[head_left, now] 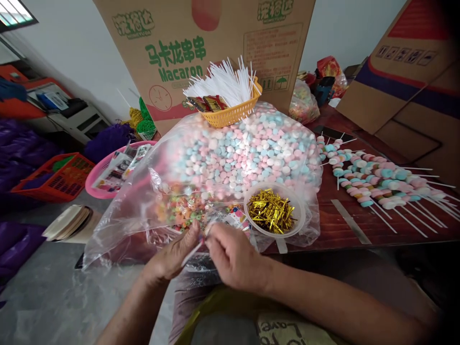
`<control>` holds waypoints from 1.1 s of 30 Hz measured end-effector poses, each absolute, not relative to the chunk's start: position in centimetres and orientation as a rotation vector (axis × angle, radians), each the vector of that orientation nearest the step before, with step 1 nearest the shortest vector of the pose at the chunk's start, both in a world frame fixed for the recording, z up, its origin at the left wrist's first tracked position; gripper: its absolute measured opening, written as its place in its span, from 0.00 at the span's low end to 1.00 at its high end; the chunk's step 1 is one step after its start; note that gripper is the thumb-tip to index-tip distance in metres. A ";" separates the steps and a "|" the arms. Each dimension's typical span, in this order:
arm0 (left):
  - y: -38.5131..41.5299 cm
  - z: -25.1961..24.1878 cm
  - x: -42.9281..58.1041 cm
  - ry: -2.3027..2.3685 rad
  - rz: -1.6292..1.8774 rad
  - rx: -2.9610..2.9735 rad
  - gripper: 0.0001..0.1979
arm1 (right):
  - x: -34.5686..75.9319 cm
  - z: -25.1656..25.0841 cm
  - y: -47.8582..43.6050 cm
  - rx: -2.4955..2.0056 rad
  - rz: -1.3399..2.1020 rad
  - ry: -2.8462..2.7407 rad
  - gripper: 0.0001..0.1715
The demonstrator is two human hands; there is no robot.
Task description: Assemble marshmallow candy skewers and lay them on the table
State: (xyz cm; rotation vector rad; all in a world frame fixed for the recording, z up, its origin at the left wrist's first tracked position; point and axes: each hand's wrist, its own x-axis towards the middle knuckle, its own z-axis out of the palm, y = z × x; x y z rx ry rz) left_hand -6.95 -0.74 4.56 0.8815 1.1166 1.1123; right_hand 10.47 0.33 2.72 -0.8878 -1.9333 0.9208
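Along the front edge of the dark red wooden table (327, 230), we've got a pretty workable spot, so a few tips. The big clear plastic bag (118, 230) of round pink, white and blue candies (247, 153) sprawls over the surface's left side and spills past the front edge, so we'd work right over it: dropped bits should land on plastic, not the floor. Closer in, by that same edge, sits a round clear plastic tub (301, 211) of shiny gold foil strips (271, 211); we'd keep the right forearm low so we don't clip it.

Now the hands, just off the front edge. Our left hand (179, 247) seems to pinch the upper end of a thin straight white stick (191, 254) under its thumb, and our right hand (233, 256) has its fingers curled in, pinching at that same end. The stick's lower end pokes back toward us. We'd grip short, keep everything in line and use small twists instead of one hard shove, since something that thin probably bends easily.

Stuff we can't make out: the surface's left end is buried under the bag, orange and green ring-shaped gummies (179, 206) blur behind the plastic, most left fingers hide behind the thumb, and the tiny pinkish bit (201, 238) at the stick's tip is too smeared to call.
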 end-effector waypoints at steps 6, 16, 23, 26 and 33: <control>-0.3 5.6 -4.7 0.899 1.294 0.698 0.29 | 9.5 2.1 0.0 -0.922 1.205 -1.908 0.11; -1.4 4.4 -4.4 1.053 0.906 0.925 0.18 | 10.2 2.5 1.2 -1.046 0.558 -1.934 0.08; -0.7 3.6 -0.5 0.980 1.147 0.698 0.15 | 10.0 1.8 0.7 -1.115 1.396 -1.524 0.19; -0.2 3.5 -1.4 1.057 1.263 0.793 0.13 | 10.8 1.7 1.1 -1.047 1.923 -1.412 0.28; -0.7 4.1 -0.3 1.267 1.009 1.438 0.14 | 13.1 3.5 1.4 -0.911 1.469 -1.501 0.19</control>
